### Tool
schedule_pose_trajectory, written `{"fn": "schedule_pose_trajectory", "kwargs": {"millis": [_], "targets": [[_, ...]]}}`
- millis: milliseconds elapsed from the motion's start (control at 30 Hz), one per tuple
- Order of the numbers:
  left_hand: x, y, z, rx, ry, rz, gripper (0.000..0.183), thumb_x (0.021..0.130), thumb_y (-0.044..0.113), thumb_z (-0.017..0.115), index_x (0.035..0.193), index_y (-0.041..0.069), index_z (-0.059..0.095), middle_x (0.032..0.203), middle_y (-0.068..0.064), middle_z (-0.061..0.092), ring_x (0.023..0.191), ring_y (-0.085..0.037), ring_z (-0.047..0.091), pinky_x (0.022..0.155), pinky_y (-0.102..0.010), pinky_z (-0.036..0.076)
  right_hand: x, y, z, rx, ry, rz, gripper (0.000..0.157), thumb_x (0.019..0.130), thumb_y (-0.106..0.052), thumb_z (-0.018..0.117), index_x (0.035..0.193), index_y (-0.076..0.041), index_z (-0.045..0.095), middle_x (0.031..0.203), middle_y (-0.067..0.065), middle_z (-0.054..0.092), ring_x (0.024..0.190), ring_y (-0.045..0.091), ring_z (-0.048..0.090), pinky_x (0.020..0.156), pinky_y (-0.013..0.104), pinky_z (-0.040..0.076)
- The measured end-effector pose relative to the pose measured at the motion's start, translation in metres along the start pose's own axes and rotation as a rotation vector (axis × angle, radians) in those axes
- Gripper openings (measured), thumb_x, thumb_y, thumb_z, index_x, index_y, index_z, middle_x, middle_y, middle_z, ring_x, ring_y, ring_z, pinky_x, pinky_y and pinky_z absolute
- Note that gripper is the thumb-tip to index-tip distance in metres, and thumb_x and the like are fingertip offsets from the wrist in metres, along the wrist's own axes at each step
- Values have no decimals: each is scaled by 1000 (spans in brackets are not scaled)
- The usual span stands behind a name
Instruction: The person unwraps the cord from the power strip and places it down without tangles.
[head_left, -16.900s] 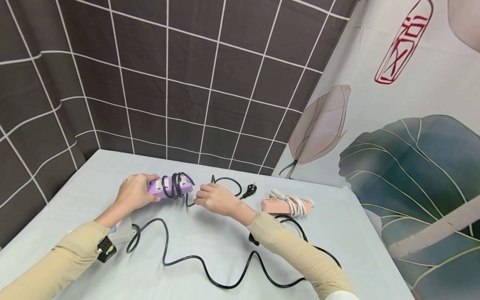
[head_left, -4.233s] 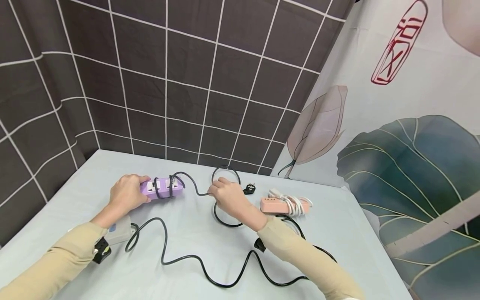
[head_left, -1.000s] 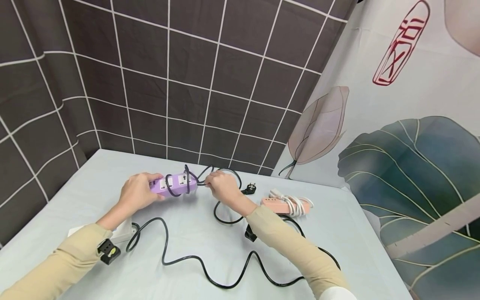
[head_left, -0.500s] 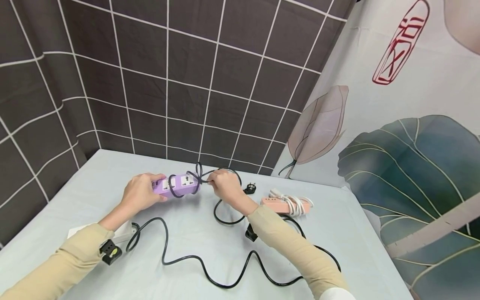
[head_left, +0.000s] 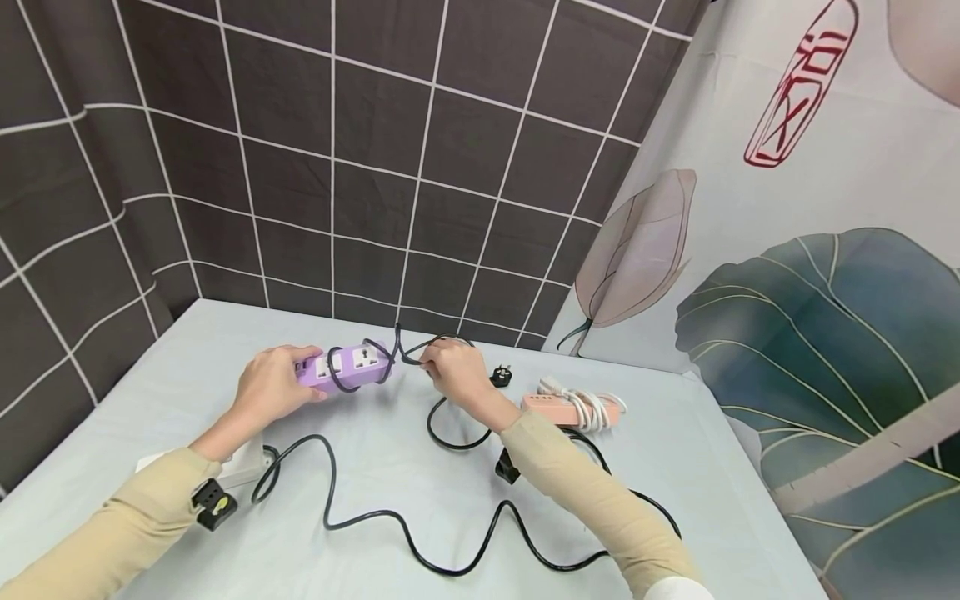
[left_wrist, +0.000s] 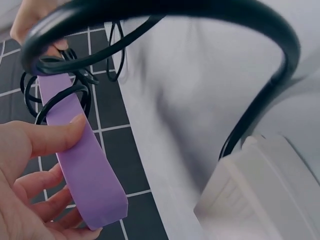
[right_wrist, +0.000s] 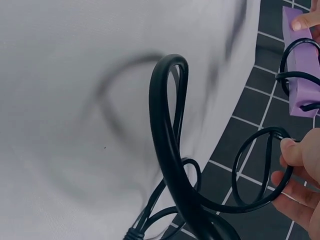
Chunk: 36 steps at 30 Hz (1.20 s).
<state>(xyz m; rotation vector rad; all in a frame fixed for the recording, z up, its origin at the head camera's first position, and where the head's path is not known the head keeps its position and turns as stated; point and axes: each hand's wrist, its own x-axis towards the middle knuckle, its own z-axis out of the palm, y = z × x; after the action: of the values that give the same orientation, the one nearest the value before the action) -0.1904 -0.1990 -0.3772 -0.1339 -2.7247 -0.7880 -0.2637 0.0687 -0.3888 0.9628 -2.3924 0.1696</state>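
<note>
My left hand (head_left: 273,385) grips the left end of a purple power strip (head_left: 348,367), thumb on one side and fingers on the other in the left wrist view. Loose turns of the strip's black cord (right_wrist: 300,75) still loop round its body. To the right, my right hand (head_left: 456,367) pinches that cord between thumb and fingers; in the right wrist view a loop of it hangs at the fingertips. A black plug (head_left: 501,376) lies on the table just beyond the right hand, beside a curve of cord.
A coral power strip (head_left: 547,409) wrapped in its white cord (head_left: 594,412) lies to the right. Under the left forearm sits a white power strip (head_left: 243,467), its long black cord (head_left: 405,521) snaking across the front. A black plug (head_left: 507,467) lies by the right sleeve.
Since the oldest frame, the tight coil on the purple strip has loosened to fewer turns. In the last second, the right hand has shifted slightly right, drawing the cord away from the strip's end.
</note>
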Motion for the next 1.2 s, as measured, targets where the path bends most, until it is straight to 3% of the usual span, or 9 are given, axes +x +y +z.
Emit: {"fn": "schedule_pose_trajectory", "kwargs": {"millis": [367,767,900,1033,1200], "targets": [[1,-7,-6,-3,46,-8,64,59,17,86,117,-1,66,109,-32,65,83,-39,59,63,-41,42,-3,1,-4,1,-92,1,7,82,-15,74,87,-20,77,87,-8,74,84,10,68,63,23,54],[0,-6,-6,-4,60,-11,64,60,16,86,118,-1,65,109,-33,64,84,-41,59,63,-42,42,0,-2,-4,87,-198,-39,17,81,-18,76,97,-17,75,95,-5,74,91,11,66,75,24,54],[-1,-5,-7,-7,65,-12,64,59,16,86,117,-1,65,110,-33,64,86,-42,60,64,-43,43,2,-4,-5,107,-147,-55,18,82,-22,75,98,-15,74,95,-3,74,93,13,66,79,26,53],[-1,-5,-6,-11,70,-8,64,59,15,86,117,-2,66,111,-33,64,87,-42,60,65,-44,43,6,-7,-5,126,-11,-72,18,82,-20,75,98,-12,72,93,-1,73,86,14,63,75,25,52],[-2,-5,-6,-3,65,-5,63,60,15,86,117,-2,66,112,-33,63,89,-43,60,67,-46,45,15,-9,-5,67,67,-117,27,83,-18,75,107,-11,66,100,-1,69,92,14,59,73,21,52]]}}
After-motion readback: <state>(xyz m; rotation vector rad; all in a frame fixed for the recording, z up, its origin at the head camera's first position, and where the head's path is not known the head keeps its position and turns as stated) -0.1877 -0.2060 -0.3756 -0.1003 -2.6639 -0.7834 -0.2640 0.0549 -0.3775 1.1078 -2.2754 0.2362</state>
